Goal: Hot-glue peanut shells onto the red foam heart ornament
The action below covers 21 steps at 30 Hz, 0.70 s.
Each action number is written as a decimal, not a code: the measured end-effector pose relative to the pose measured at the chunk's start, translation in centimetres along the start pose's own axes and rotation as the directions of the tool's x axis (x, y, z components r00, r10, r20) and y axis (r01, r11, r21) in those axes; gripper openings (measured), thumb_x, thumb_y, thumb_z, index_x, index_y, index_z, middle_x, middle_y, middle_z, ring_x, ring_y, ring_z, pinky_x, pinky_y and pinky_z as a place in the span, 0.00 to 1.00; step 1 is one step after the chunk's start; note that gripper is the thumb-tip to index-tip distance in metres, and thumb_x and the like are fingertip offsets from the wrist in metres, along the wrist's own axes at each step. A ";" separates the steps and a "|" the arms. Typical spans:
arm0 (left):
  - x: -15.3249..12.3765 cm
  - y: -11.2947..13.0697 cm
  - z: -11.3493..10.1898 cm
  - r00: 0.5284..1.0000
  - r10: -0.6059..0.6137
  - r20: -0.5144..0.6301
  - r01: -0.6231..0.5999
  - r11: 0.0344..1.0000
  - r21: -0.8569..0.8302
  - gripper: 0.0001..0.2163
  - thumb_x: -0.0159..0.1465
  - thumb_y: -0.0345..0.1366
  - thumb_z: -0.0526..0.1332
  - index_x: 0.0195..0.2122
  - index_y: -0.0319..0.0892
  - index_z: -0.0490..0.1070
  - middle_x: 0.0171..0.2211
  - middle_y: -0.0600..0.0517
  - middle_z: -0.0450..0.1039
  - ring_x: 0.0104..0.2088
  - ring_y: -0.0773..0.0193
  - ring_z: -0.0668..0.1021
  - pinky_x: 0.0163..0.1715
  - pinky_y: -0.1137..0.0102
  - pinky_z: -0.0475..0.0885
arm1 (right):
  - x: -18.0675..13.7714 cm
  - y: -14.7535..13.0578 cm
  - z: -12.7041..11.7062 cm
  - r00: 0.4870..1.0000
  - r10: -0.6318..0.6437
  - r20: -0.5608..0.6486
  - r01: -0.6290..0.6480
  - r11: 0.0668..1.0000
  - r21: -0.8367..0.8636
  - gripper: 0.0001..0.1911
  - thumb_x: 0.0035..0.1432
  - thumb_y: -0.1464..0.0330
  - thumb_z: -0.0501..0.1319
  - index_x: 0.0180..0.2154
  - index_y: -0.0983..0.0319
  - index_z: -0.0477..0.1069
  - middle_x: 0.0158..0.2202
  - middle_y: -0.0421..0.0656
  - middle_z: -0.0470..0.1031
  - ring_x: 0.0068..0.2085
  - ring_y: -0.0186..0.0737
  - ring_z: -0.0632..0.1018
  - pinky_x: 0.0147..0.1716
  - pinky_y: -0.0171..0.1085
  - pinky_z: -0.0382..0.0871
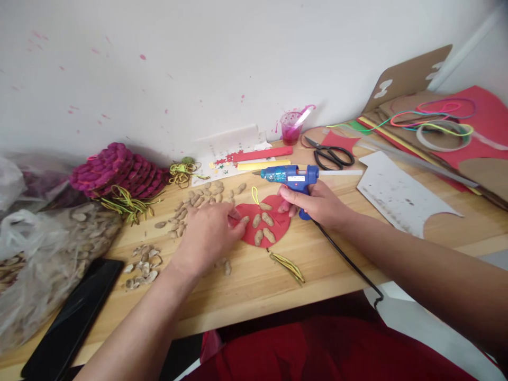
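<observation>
A red rounded paper shape lies on the wooden table, with several unshelled peanuts on it. A yellow loop rises from its upper edge, and a yellow-green tassel hangs off its lower edge. My left hand is closed at the shape's left side, thumb and fingers at a peanut there. In my right hand is a blue glue gun, its nozzle pointing left above the paper. Some right fingertips reach the shape's right edge.
Loose peanuts lie beyond my left hand, empty shells nearer. A phone and bagged peanuts stand left, near stacked magenta pieces. Scissors, a pink cup and white board lie behind and right.
</observation>
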<state>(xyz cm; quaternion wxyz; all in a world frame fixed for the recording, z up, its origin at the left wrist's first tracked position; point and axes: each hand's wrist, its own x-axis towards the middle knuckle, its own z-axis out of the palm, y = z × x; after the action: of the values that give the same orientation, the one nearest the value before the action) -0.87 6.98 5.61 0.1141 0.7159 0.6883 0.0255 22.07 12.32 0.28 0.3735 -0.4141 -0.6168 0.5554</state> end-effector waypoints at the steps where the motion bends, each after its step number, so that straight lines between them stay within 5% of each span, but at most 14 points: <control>1: 0.0 0.1 -0.1 1.000 -0.016 0.006 0.016 1.000 0.000 0.10 0.62 0.43 0.61 0.34 0.45 0.79 0.34 0.48 0.82 0.32 0.57 0.81 0.37 0.64 0.71 | 0.0 0.0 0.0 1.000 0.001 -0.003 -0.001 1.000 -0.002 0.15 0.63 0.56 0.65 0.32 0.61 0.74 0.26 0.41 0.79 0.24 0.34 0.78 0.25 0.33 0.72; 21: 2.6 2.1 0.0 1.000 0.009 -0.018 -0.009 1.000 -0.008 0.10 0.61 0.45 0.64 0.32 0.48 0.81 0.31 0.50 0.82 0.31 0.56 0.81 0.44 0.59 0.72 | 0.0 -0.1 0.1 1.000 0.002 0.005 -0.002 1.000 0.019 0.17 0.59 0.54 0.67 0.33 0.61 0.74 0.25 0.41 0.78 0.25 0.35 0.78 0.25 0.33 0.73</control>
<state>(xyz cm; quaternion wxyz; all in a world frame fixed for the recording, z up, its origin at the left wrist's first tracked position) 1.28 9.52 5.73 0.1110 0.7184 0.6858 0.0353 21.97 12.30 0.38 0.3752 -0.4097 -0.6122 0.5627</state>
